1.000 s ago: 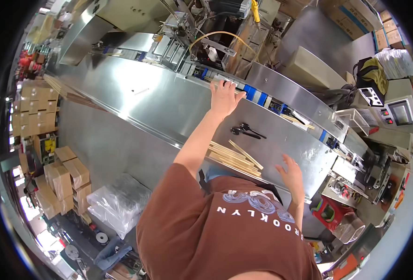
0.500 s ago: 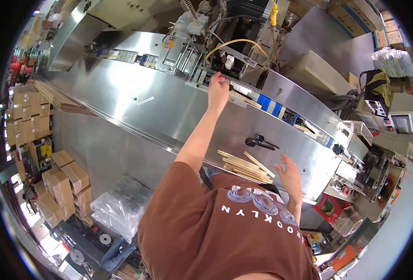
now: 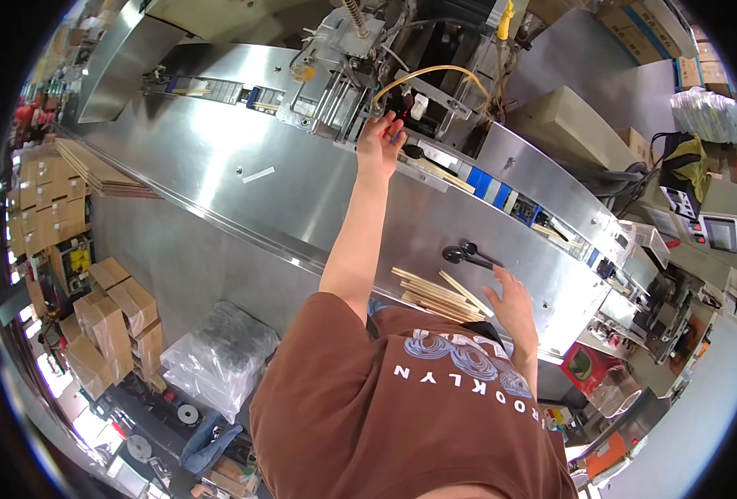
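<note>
My left hand (image 3: pixel 378 148) reaches to the machine (image 3: pixel 327 79) above the conveyor channel. Its fingers are bent but apart, with nothing visible in them and a red glow on the tips. Just right of it, a black spoon (image 3: pixel 414 152) and pale wooden chopsticks (image 3: pixel 445 176) lie in the channel. My right hand (image 3: pixel 514 306) hovers over the steel table (image 3: pixel 302 195) near its front edge, fingers spread, holding nothing. Beside it lie a loose pile of wooden chopsticks (image 3: pixel 435 297) and black plastic spoons (image 3: pixel 467 254).
The channel continues right past blue blocks (image 3: pixel 487 186) and curved steel covers (image 3: pixel 543 179). A yellow hose (image 3: pixel 443 69) arches over the machine. Flat cardboard sheets (image 3: pixel 102 170) rest at the table's left. Clear plastic bags (image 3: pixel 219 353) and cardboard boxes (image 3: pixel 111 320) stand lower left.
My left hand's fingers have loosened from a closer pinch and spread at the machine. My right hand has shifted slightly up and left toward the spoons. The whole view has shifted a little.
</note>
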A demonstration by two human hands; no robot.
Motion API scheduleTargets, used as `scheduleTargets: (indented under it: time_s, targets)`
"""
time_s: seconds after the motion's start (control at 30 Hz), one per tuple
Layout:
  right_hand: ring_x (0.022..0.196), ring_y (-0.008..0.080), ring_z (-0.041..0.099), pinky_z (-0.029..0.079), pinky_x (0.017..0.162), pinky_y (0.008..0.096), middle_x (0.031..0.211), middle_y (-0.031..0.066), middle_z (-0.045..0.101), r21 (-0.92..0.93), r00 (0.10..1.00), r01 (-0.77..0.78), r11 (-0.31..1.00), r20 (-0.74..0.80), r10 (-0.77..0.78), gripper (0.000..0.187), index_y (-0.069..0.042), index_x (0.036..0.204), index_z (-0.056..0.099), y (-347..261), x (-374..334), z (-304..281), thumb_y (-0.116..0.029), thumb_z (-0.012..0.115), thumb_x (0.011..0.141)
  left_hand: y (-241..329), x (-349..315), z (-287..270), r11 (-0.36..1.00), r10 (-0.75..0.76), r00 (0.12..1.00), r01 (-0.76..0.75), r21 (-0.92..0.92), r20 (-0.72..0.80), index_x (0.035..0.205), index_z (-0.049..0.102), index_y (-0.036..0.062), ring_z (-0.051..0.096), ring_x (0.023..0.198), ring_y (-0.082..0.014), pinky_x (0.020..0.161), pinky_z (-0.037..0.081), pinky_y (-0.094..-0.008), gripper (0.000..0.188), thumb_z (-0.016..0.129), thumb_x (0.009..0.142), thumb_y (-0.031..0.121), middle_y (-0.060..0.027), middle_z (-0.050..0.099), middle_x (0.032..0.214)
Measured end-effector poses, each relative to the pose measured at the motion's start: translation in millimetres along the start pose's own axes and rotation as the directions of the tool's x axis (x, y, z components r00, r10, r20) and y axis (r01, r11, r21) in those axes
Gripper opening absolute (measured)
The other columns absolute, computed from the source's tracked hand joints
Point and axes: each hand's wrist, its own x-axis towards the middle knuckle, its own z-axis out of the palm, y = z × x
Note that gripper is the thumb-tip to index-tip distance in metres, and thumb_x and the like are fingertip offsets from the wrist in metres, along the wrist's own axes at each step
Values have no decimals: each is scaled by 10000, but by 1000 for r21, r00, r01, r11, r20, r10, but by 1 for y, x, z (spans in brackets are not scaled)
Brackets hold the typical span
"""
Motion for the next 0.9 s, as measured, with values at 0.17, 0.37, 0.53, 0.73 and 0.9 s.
scheduleTargets:
  time_s: [0.17,0.37,0.53,0.73,0.9]
  targets:
    - [966,329,541,418,814,407,1041,157,582,-10,1000,-6,1000,1,6,425,-33,1157,491,0,-1,-2,-223,606,794,0,-6,-3,1000,4,1000,-4,-8,-27,1067,507,91,556,891,-192,718,463,-329,260,543,811,62,-62,581,973]
    - [965,338,540,423,807,412,1045,162,581,-11,1000,-4,1000,-1,4,415,-32,1146,496,8,2,2,-224,605,794,-15,-45,0,826,138,990,-116,551,1,1057,557,76,589,704,-182,614,478,-300,245,578,818,125,-50,608,838]
    - [950,340,547,435,787,406,1015,159,592,-21,1000,19,1000,-21,-19,411,-37,1141,505,2,5,1,-210,617,786,-17,-29,10,-272,504,674,-470,840,541,1035,593,127,592,647,-247,589,477,-333,226,593,812,159,-96,599,799]
    - [937,353,550,437,786,407,1009,176,592,-31,999,28,999,29,-27,406,-25,1126,515,6,10,2,-189,627,772,-6,-8,15,-560,324,639,-465,686,697,969,591,130,588,675,-297,577,486,-382,180,592,789,135,-90,578,793]
    - [951,357,544,432,800,414,1031,185,584,-1,996,-3,1000,94,3,408,-12,1123,516,8,24,5,-189,620,770,0,5,13,-623,163,604,-550,556,780,911,554,97,591,675,-278,552,497,-380,139,547,775,70,-82,528,786]
